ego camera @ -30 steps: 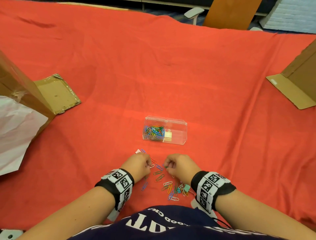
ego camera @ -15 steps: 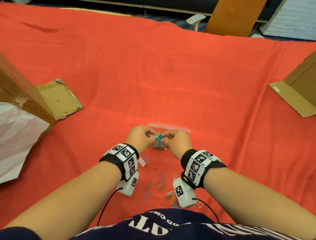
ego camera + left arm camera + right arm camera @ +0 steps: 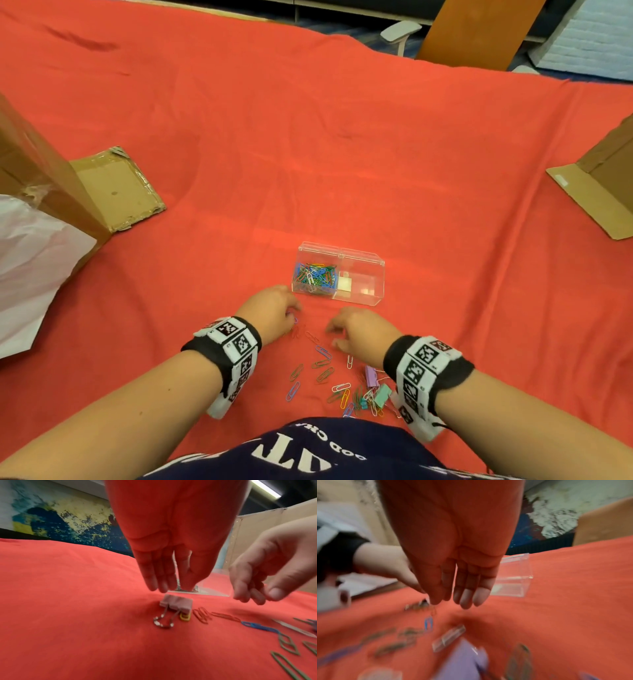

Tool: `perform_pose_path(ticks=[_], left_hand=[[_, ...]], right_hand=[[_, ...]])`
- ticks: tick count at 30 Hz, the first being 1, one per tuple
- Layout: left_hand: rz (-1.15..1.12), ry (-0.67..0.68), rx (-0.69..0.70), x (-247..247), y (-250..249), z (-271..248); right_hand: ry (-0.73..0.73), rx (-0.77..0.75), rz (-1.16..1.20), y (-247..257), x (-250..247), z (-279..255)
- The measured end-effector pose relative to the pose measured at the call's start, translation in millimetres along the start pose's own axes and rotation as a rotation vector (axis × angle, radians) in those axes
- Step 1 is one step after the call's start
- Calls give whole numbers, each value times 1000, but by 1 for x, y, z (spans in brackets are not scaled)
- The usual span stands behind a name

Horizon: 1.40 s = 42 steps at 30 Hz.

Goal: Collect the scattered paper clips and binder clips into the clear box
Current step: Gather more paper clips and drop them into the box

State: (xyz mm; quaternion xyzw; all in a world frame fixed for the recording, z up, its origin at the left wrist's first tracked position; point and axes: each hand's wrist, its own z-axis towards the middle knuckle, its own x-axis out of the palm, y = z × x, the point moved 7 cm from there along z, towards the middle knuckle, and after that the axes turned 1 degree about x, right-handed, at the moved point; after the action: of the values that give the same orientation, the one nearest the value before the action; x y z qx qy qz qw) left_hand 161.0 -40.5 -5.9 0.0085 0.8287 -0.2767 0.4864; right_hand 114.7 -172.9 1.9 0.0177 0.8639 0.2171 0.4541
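Observation:
The clear box (image 3: 363, 255) stands on the red cloth, its left half filled with coloured paper clips (image 3: 315, 274). Just in front of it my left hand (image 3: 296, 310) hovers with straight fingers over a pink binder clip (image 3: 175, 605) and holds nothing. My right hand (image 3: 330, 334) hangs beside it with relaxed fingers, also empty, above several scattered paper clips (image 3: 322, 363). Red paper clips (image 3: 200, 615) lie next to the pink binder clip. A purple binder clip (image 3: 371, 375) and a teal binder clip (image 3: 382, 394) lie by my right wrist. The right wrist view is blurred.
A cardboard box with an open flap (image 3: 113, 192) and white paper (image 3: 30, 267) sit at the left. Another cardboard box (image 3: 596, 195) sits at the right. Red cloth (image 3: 308, 154) stretches beyond the clear box.
Half a second ago both hands were together at the clear box. They have pulled back toward me and now hover empty over the scattered clips.

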Motion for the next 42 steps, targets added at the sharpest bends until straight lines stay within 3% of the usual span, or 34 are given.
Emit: perform_pose_path(ticks=[6,12,15,18,20,22,28,38,42], left_hand=[[289,87,85,30,-7,-10],[714,-37,310,38,-29,-25],[657,-27,399,53,-42,-38],[412,-8,443,65,-56,-49],[244,165,343,80,-55,-53],[204,234,274,89,-55,-54],[-8,134,153,88,-54,-45],[34,119,127,76,-52,-43],[-68,18,110,57,-43,-43]], right_hand=[[43,-7,-143,-18,35,-21],[72,-83,-181,-10,55,-33],[110,-109,-163,-12,59,-38],[165,-122,-162,-15,57,-45],[193,-141,-203,-15,58,-51],[201,-158,-235,-16,61,-56],[131,-101,-181,-12,60,-54],[10,-63,-95,-8,49,-43],[-65,-46,-57,-13,41,-39]])
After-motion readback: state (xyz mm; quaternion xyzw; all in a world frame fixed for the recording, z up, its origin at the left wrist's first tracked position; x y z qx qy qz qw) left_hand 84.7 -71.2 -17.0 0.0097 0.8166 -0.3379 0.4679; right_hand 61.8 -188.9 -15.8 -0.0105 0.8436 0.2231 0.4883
